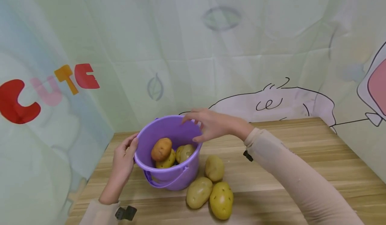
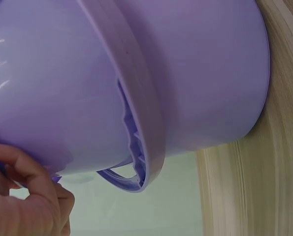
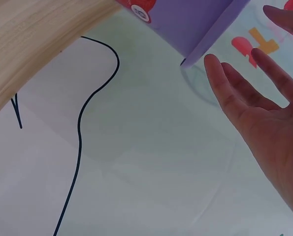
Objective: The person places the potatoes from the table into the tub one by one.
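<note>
A purple bucket [image 1: 184,178] with a purple handle [image 2: 141,98] stands on the wooden table. My left hand [image 1: 124,158] grips its rim at the left, thumb on the inner side; the left wrist view shows the fingers bent at the rim. Inside lie several potatoes: an orange-brown potato [image 1: 162,149] on top, a yellow potato [image 1: 166,161] under it, and a paler potato [image 1: 186,152] at the right. Over the right rim hovers my right hand [image 1: 215,124], its fingers spread and holding nothing. In the right wrist view that hand [image 3: 269,118] shows an empty palm.
Beside the bucket, three more potatoes lie on the table [image 1: 271,171]: a tan potato [image 1: 214,168], a pale yellow potato [image 1: 199,192] and a bright yellow potato [image 1: 221,201]. Behind the table hangs a printed cloth [image 1: 181,50] with cartoon drawings and coloured letters.
</note>
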Available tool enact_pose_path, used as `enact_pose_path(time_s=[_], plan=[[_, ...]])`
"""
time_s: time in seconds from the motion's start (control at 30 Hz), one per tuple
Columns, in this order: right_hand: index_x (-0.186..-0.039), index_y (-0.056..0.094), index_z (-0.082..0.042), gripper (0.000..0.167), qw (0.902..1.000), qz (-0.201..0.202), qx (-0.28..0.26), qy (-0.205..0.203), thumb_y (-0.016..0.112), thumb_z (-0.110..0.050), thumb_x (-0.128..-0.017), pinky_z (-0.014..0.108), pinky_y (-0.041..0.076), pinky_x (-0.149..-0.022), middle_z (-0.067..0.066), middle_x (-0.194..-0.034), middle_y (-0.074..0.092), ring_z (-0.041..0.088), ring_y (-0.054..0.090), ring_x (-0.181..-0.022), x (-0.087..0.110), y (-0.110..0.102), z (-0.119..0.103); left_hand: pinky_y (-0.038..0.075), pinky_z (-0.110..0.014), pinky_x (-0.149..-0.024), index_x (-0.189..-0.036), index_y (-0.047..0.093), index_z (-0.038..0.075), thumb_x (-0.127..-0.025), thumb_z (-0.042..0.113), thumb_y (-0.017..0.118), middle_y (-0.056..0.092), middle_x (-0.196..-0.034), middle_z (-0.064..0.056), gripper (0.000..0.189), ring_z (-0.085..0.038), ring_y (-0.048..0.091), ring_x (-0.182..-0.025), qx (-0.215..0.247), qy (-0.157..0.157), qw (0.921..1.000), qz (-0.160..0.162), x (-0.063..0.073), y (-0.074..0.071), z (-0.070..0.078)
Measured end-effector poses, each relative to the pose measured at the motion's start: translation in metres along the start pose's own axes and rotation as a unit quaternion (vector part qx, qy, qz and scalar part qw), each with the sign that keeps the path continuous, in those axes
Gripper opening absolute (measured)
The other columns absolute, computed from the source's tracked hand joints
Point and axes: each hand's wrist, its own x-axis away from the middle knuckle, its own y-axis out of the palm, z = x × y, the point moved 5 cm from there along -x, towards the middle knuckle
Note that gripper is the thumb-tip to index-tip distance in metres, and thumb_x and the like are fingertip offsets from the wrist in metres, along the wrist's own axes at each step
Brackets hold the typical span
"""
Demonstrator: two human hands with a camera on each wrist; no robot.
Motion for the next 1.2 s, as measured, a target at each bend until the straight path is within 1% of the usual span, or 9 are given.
enact_pose_path(time_s=[0.1, 0.23, 0.33, 0.47, 0.63, 0.8, 0.93, 1.03, 1.2], plan=[[-0.128, 0.057, -0.003, 0.052, 0.9999, 0.012, -0.002, -0.005, 0.077, -0.016, -0.082, 0.022, 0.056, -0.074, 0.012, -0.119, 0.057, 0.029, 0.059, -0.104, 0.004, -0.004, 0.003, 0.058, -0.02, -0.061, -0.137, 0.056, -0.004, -0.107, 0.028, 0.048, 0.055, -0.105, -0.017, 0.044, -0.008, 0.062, -0.076, -0.001, 0.0, 1.0, 0.002, 0.0, 0.0, 0.0], [-0.128, 0.057, -0.002, 0.052, 0.9998, 0.017, -0.005, 0.002, 0.077, -0.017, -0.082, 0.027, 0.058, -0.077, 0.014, -0.121, 0.058, 0.032, 0.059, -0.105, 0.01, -0.008, 0.006, 0.057, -0.019, -0.061, -0.137, 0.055, -0.004, -0.107, 0.028, 0.048, 0.055, -0.106, -0.018, 0.044, -0.008, 0.061, -0.076, -0.004, 0.0, 1.0, 0.0, 0.0, 0.0, 0.0], [-0.129, 0.057, -0.002, 0.054, 0.9997, 0.022, -0.004, 0.009, 0.077, -0.017, -0.082, 0.033, 0.059, -0.077, 0.016, -0.122, 0.058, 0.03, 0.057, -0.106, 0.014, -0.01, 0.009, 0.057, -0.019, -0.062, -0.138, 0.055, -0.003, -0.107, 0.029, 0.048, 0.055, -0.109, -0.02, 0.045, -0.008, 0.062, -0.077, -0.008, 0.001, 1.0, -0.004, 0.0, 0.0, 0.0], [-0.129, 0.056, -0.001, 0.054, 0.9994, 0.027, 0.001, 0.023, 0.077, -0.019, -0.082, 0.033, 0.059, -0.077, 0.013, -0.122, 0.057, 0.027, 0.057, -0.105, 0.019, -0.012, 0.012, 0.057, -0.019, -0.063, -0.138, 0.054, -0.003, -0.107, 0.029, 0.048, 0.055, -0.112, -0.022, 0.045, -0.007, 0.062, -0.079, -0.01, 0.0, 0.9999, -0.007, 0.0, 0.0, 0.0], [-0.121, 0.057, -0.003, 0.045, 0.9988, 0.031, 0.01, 0.038, 0.075, -0.02, -0.083, 0.03, 0.057, -0.077, 0.009, -0.117, 0.057, 0.026, 0.057, -0.103, 0.024, -0.013, 0.015, 0.057, -0.019, -0.064, -0.139, 0.054, -0.003, -0.107, 0.029, 0.048, 0.055, -0.113, -0.022, 0.045, -0.007, 0.062, -0.08, -0.012, -0.003, 0.9999, -0.006, 0.001, 0.0, 0.001], [-0.115, 0.057, -0.005, 0.04, 0.9984, 0.035, 0.026, 0.036, 0.075, -0.018, -0.082, 0.03, 0.056, -0.077, 0.008, -0.113, 0.058, 0.025, 0.057, -0.101, 0.03, -0.012, 0.019, 0.057, -0.019, -0.064, -0.138, 0.055, -0.003, -0.107, 0.029, 0.048, 0.055, -0.112, -0.022, 0.045, -0.007, 0.062, -0.08, -0.015, -0.004, 0.9999, -0.002, 0.001, 0.0, 0.001], [-0.114, 0.057, -0.003, 0.04, 0.9983, 0.038, 0.038, 0.024, 0.074, -0.018, -0.082, 0.034, 0.055, -0.082, 0.008, -0.113, 0.059, 0.026, 0.057, -0.102, 0.034, -0.01, 0.02, 0.057, -0.019, -0.064, -0.138, 0.055, -0.003, -0.107, 0.029, 0.048, 0.055, -0.113, -0.022, 0.045, -0.007, 0.062, -0.08, -0.015, -0.005, 0.9999, -0.001, 0.001, 0.0, 0.001], [-0.114, 0.058, -0.002, 0.04, 0.9983, 0.032, 0.04, 0.026, 0.074, -0.019, -0.082, 0.037, 0.053, -0.087, 0.01, -0.115, 0.06, 0.027, 0.057, -0.103, 0.038, -0.007, 0.022, 0.058, -0.02, -0.065, -0.138, 0.055, -0.003, -0.107, 0.03, 0.048, 0.055, -0.113, -0.022, 0.045, -0.007, 0.062, -0.08, -0.013, -0.006, 0.9999, -0.001, 0.001, 0.0, 0.001], [-0.117, 0.059, -0.003, 0.042, 0.9982, 0.012, 0.031, 0.051, 0.075, -0.02, -0.083, 0.038, 0.053, -0.091, 0.011, -0.116, 0.058, 0.027, 0.057, -0.106, 0.043, -0.001, 0.027, 0.058, -0.02, -0.065, -0.138, 0.054, -0.003, -0.107, 0.03, 0.048, 0.055, -0.113, -0.022, 0.046, -0.007, 0.062, -0.081, -0.011, -0.009, 0.9999, -0.003, 0.001, 0.001, 0.001]])
